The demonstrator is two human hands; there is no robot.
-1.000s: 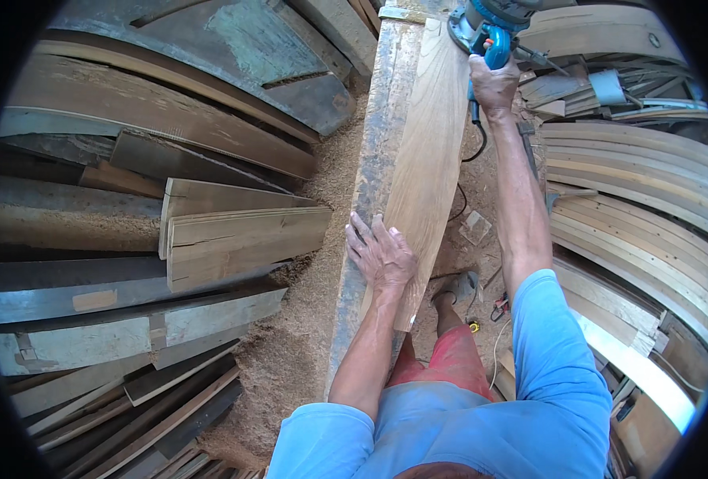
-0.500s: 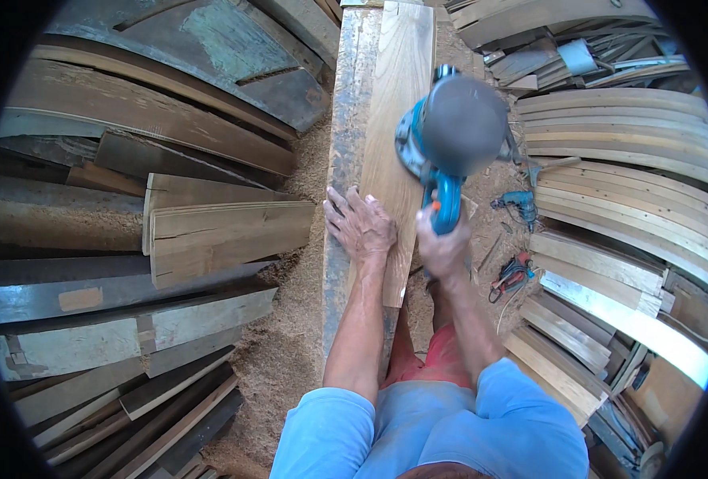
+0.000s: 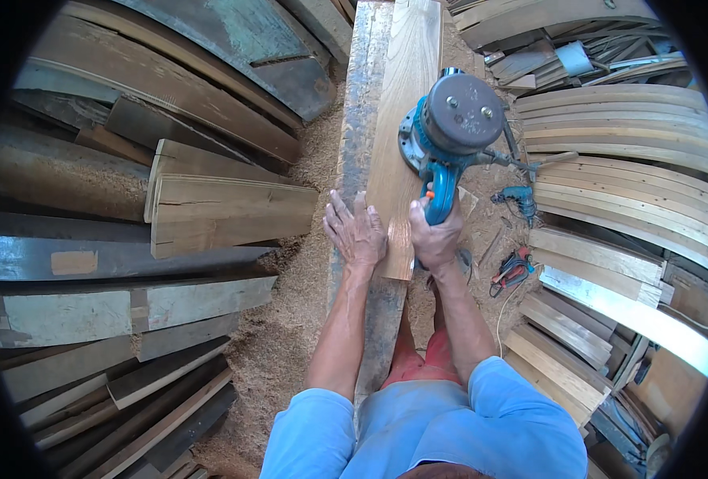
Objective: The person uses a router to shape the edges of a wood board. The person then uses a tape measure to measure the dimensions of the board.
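Note:
My right hand [image 3: 437, 239] is wrapped round the blue handle of a handheld router [image 3: 464, 116] with a dark round cap. The router stands on the right long edge of a light-brown wooden board [image 3: 398, 152], and its bit is hidden beneath the base. My left hand [image 3: 356, 233] lies with fingers extended along the board's left edge near its close end. Those fingertips reach over the worn, paint-stained bench [image 3: 360, 96] that carries the board.
Sawdust [image 3: 278, 367] covers the floor around the bench. Planks [image 3: 226, 215] are stacked along the left. On the right lie a teal power drill [image 3: 517, 203], a red-and-black power tool [image 3: 513, 270] with a cable, and stacks of curved timber [image 3: 625, 191].
The router's cap was blurred and is now sharp. The board's near end appears closer to my left hand than before. The view has shifted slightly.

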